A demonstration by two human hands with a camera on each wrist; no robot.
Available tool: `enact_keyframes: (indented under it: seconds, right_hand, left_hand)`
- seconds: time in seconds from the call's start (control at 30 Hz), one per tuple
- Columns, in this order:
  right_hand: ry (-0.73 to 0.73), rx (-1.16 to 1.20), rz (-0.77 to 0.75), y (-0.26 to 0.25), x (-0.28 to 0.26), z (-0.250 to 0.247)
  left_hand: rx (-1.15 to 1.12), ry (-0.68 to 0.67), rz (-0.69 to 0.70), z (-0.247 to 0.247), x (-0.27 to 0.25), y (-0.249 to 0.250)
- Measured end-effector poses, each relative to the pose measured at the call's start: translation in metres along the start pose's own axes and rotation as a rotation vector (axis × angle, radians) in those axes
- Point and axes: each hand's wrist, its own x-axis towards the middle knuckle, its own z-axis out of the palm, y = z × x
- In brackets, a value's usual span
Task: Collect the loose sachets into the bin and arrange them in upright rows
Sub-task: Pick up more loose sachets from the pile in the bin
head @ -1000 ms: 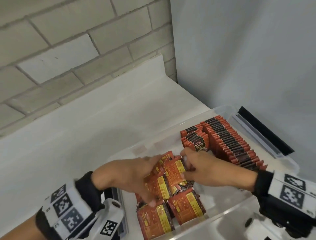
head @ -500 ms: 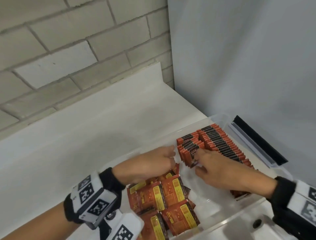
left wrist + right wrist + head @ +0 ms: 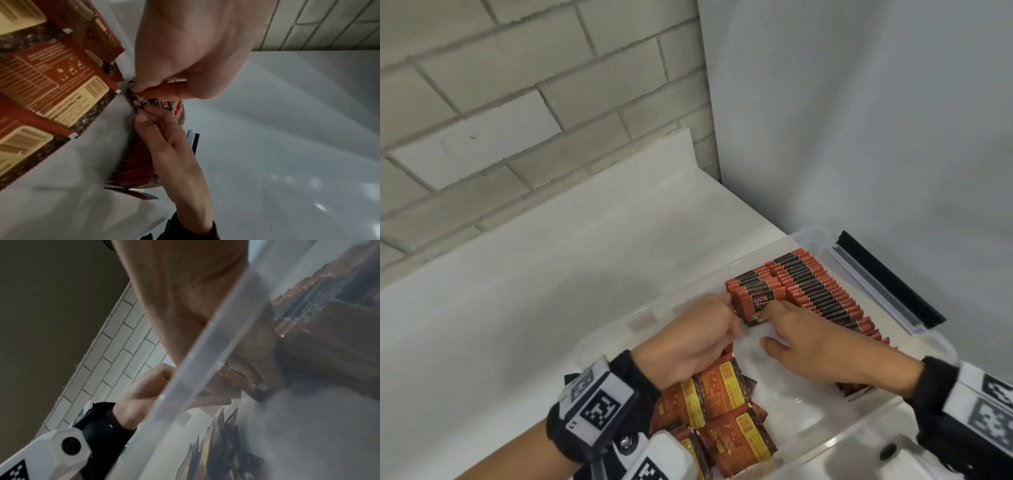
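While loose sachets (image 3: 722, 407) lie flat in the clear bin (image 3: 859, 437), the left hand (image 3: 693, 339) pinches the short upright row (image 3: 755, 296) beside the long row (image 3: 822, 291); the left wrist view shows the right hand (image 3: 164, 129), fingers straight, pressing the front sachet (image 3: 153, 101); the right wrist view is blurred.

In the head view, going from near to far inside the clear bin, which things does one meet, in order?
Loose sachets lying flat → left hand and right hand side by side → short upright row with the D2X sachet in front → far rim of the bin.
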Motion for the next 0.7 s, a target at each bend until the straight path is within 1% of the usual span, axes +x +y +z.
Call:
enact_keyframes:
  seconds: [0.13,0.37,0.53,0.7]
  right_hand:
    - [0.002,-0.010,0.003,0.000,0.002,0.000]
    - [0.050,0.008,0.015,0.000,0.003,-0.004]
    - [0.066,0.030,0.041,-0.004,0.001,-0.007]
    - [0.059,0.069,0.052,-0.005,0.001,-0.008]
  left_hand:
    - [-0.044,0.022,-0.004,0.001,0.004,-0.001]
    - [-0.056,0.053,0.008,0.006,0.007,0.001]
    - [-0.120,0.074,0.006,0.010,0.007,0.001]
    - [-0.090,0.068,-0.005,0.014,0.003,0.001]
